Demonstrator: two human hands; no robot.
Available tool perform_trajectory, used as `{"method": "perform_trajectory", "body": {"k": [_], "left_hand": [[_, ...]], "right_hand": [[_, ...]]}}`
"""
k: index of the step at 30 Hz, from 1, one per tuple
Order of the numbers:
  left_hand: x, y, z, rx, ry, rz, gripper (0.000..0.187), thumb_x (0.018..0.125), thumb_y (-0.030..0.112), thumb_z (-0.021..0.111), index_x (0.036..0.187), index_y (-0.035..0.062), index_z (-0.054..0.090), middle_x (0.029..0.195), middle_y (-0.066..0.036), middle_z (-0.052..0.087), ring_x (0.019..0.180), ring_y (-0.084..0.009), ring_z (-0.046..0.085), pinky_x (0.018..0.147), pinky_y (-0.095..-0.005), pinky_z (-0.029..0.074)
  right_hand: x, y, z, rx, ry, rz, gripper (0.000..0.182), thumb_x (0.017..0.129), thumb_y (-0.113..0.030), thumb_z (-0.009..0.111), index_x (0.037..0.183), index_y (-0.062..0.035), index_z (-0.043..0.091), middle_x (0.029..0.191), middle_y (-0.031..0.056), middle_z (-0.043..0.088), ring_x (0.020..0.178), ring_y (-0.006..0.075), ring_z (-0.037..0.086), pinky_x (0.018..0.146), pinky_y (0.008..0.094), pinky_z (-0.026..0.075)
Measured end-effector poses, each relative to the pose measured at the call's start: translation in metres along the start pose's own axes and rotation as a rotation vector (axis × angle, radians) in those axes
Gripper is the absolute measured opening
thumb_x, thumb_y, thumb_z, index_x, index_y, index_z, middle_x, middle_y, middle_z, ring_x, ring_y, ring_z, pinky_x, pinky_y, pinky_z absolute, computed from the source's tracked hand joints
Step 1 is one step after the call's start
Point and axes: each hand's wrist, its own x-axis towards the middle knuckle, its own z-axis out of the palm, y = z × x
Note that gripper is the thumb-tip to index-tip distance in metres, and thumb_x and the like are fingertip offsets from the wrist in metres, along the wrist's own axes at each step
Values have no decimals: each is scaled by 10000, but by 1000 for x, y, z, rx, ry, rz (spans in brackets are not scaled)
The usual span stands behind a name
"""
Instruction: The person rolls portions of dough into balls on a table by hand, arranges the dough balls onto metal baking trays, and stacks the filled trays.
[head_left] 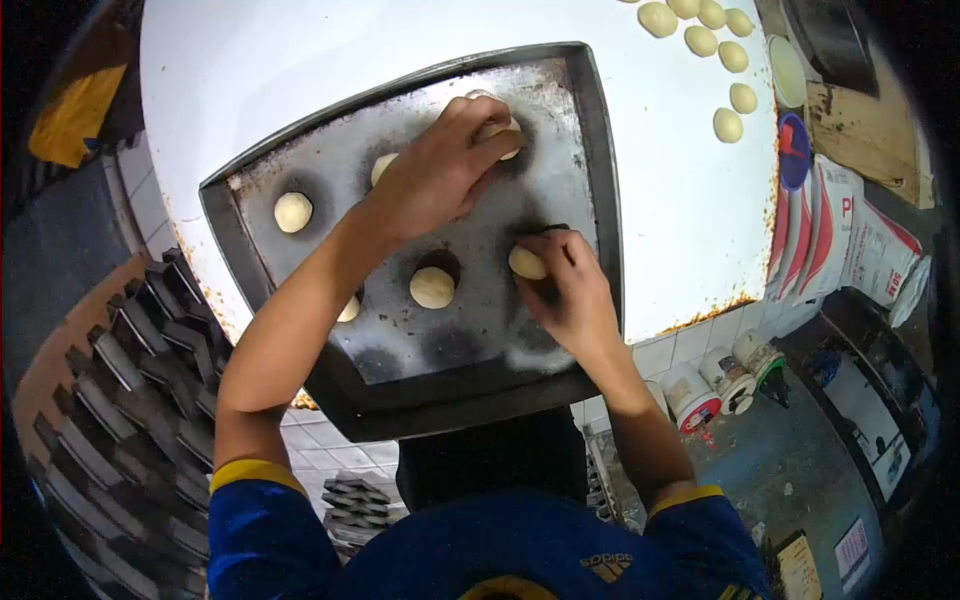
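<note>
A dark metal baking tray (pixel 300 130) with raised sides holds several pale dough balls. My left hand (pixel 445 165) reaches across to the tray's far right, its fingers closed round a dough ball (pixel 512 140) that is partly covered. Nearer me on the right, my right hand (pixel 568 290) has thumb and fingers round another dough ball (pixel 527 262), low over the tray floor. A round dough ball (pixel 293 212) sits at the left, and one more dough ball (pixel 433 288) lies near the middle. My left arm partly hides two others.
The tray stands on a white table (pixel 680 230) with rusty edges. Several dough balls (pixel 701 41) lie at its far right corner. Beyond that edge are a blue lid (pixel 794 150), printed sacks (pixel 830 225) and white tubs (pixel 690 395). Stacked dark metal pieces (pixel 130 370) stand at the left.
</note>
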Motion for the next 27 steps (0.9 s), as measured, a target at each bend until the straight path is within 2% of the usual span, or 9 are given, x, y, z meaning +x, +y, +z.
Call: {"method": "perform_trajectory", "body": {"k": [6, 10, 13, 15, 18, 20, 21, 22, 27], "left_hand": [[4, 34, -13, 296, -122, -24, 878, 866, 95, 832, 1669, 128, 477, 1687, -148, 426, 1583, -350, 406, 1294, -520, 422], [6, 31, 1, 419, -230, -2, 875, 963, 225, 772, 1729, 47, 388, 1848, -137, 268, 1684, -338, 302, 1336, -547, 367], [19, 40, -15, 413, -273, -10, 798, 981, 199, 741, 1703, 39, 441, 1771, -159, 420, 1605, -364, 437, 1317, -548, 393], [55, 36, -27, 339, -146, 42, 685, 984, 163, 729, 1636, 66, 542, 1631, -176, 580, 1490, -385, 561, 1277, -516, 449], [128, 21, -25, 93, 110, -5, 538, 1001, 121, 699, 1534, 125, 618, 1504, -187, 638, 1384, -411, 605, 1194, -475, 516], [188, -5, -14, 247, 317, 175, 597, 839, 10, 801, 1423, 80, 700, 1424, -164, 704, 1235, -376, 707, 1037, -438, 611], [210, -17, -13, 247, 194, 161, 579, 990, 196, 764, 1544, 110, 620, 1489, -191, 647, 1342, -412, 634, 1141, -485, 543], [237, -19, -2, 212, 394, 254, 213, 939, 12, 637, 1104, -33, 764, 1217, -259, 689, 1130, -460, 685, 997, -546, 571], [289, -45, 16, 309, -20, 52, 214, 948, 11, 616, 1087, -27, 774, 1195, -258, 706, 1139, -464, 696, 979, -544, 584]], "right_hand": [[5, -14, 14, -352, -112, -149, 809, 977, -339, 780, 1649, 5, 489, 1761, 194, 388, 1627, 428, 343, 1351, 553, 294], [7, 10, 28, -488, -232, -258, 834, 1040, -434, 713, 1634, 91, 452, 1810, 273, 275, 1678, 428, 280, 1380, 533, 231], [17, 2, -3, -242, -118, -255, 739, 1095, -370, 681, 1675, 24, 448, 1709, 247, 480, 1587, 409, 450, 1331, 539, 332], [37, -14, -64, 614, -318, 184, 573, 1121, -264, 668, 1625, -24, 541, 1470, 255, 701, 1444, 367, 631, 1210, 501, 487], [90, 11, -118, 279, 227, -80, 341, 1022, -111, 770, 1348, -20, 736, 1159, 154, 799, 1026, 257, 769, 895, 390, 608], [153, 44, -140, 18, 543, -161, 502, 981, -265, 816, 1385, 9, 702, 1224, 211, 755, 1121, 371, 732, 998, 438, 571], [183, 61, -147, -82, 586, -177, 551, 992, -330, 801, 1398, 25, 688, 1285, 243, 734, 1149, 422, 718, 1039, 439, 554], [207, 71, -151, -188, 651, -186, 520, 992, -305, 809, 1398, 3, 707, 1307, 199, 753, 1177, 346, 728, 1057, 405, 545], [245, 73, -163, -490, 594, -98, 443, 909, -185, 772, 1294, 31, 737, 1169, 278, 739, 1036, 494, 739, 941, 554, 601]]}}
